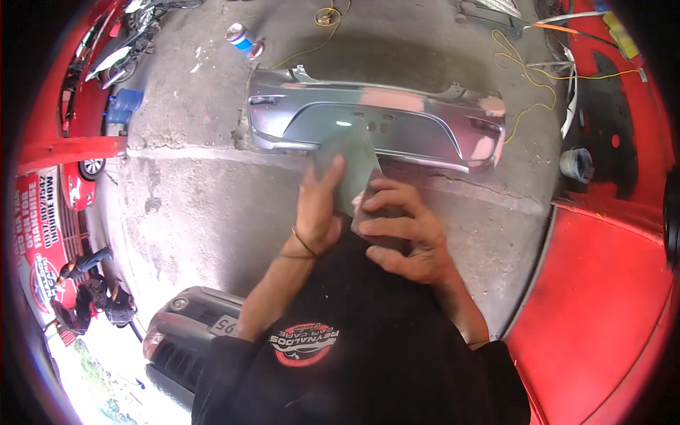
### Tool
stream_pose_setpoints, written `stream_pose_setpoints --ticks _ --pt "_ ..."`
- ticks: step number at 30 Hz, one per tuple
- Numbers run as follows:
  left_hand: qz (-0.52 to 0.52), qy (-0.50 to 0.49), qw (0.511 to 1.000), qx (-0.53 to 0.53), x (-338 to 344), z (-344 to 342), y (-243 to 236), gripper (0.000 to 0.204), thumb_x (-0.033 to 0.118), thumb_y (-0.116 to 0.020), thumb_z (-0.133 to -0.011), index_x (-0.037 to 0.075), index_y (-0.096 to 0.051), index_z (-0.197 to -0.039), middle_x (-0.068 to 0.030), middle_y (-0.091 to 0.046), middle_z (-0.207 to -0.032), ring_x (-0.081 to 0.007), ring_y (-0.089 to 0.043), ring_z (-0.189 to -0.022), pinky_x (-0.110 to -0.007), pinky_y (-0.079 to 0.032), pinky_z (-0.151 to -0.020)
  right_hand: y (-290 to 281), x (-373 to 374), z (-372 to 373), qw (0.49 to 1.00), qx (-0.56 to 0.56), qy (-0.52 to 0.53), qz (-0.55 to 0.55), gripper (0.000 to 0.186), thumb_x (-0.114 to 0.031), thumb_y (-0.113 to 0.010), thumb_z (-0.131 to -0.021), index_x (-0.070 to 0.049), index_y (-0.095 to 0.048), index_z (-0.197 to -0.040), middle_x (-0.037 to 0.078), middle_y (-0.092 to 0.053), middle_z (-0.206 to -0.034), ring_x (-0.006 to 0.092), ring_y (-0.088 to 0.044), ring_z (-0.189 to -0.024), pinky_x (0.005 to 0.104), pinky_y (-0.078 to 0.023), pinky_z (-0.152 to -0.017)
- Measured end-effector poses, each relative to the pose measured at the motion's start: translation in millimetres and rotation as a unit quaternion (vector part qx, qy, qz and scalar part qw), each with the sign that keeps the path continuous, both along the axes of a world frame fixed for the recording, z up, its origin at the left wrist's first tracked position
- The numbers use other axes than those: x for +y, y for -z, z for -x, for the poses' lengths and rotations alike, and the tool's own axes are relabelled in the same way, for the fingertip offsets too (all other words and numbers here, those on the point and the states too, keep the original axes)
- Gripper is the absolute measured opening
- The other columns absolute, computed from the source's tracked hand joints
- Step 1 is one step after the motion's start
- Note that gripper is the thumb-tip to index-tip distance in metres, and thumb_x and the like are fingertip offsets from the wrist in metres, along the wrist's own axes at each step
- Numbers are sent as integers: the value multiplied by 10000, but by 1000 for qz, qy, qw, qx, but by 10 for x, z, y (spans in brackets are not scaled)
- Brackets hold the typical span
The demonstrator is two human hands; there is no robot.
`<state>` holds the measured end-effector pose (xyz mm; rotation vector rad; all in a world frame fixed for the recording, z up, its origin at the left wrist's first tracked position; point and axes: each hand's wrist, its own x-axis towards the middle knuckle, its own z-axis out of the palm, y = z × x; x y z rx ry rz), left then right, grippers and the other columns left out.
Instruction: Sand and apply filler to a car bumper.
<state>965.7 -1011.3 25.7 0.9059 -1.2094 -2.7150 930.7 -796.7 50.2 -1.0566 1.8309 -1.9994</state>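
Observation:
In front of my chest, both hands are on a flat, grey-green sheet (347, 159), blurred, with a darker edge at its lower right; I cannot tell exactly what it is. My left hand (320, 202) holds its left side, thumb over the face. My right hand (407, 230) has its fingers bent round the lower right edge. Just beyond them, a silver-grey car bumper (443, 134) with pale pink patches lies across the concrete floor (184, 198).
A can (239, 39), yellow cord (538, 103) and grey bucket (577, 164) surround the bumper. At left are motorcycles (120, 57), blue water jugs (124, 106), a red car (78, 188) and people (106, 297). A silver vehicle (177, 340) stands lower left; red panels (595, 297) line the right.

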Motion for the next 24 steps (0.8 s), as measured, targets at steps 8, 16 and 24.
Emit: stream_pose_setpoints --ticks 8,16,24 --pt "-143 93 984 -57 -295 364 127 442 293 -681 -1214 59 -617 -1584 -118 -749 -1432 -250 -754 -1320 -435 -641 -1108 537 168 520 981 7 55 -184 474 -80 -932 -799 -159 -889 -1264 90 -702 -1461 369 -570 -1534 542 -451 -1291" --pt "357 249 877 201 -828 1104 159 449 274 -664 -1200 12 -640 -1564 -222 -827 -1266 -320 -824 -1158 -410 -631 -1004 -154 -486 723 859 120 304 -394 441 -46 -912 -853 -129 -884 -1285 106 -734 -1456 370 -622 -1477 506 -491 -1269" --pt "318 256 870 275 -1537 1511 -144 405 122 -619 -1195 14 -623 -1585 -183 -827 -1363 -248 -805 -1206 -372 -609 -1106 -135 -1635 411 870 96 270 -401 388 -161 -898 -897 -169 -901 -1285 85 -756 -1432 364 -625 -1481 508 -500 -1242"
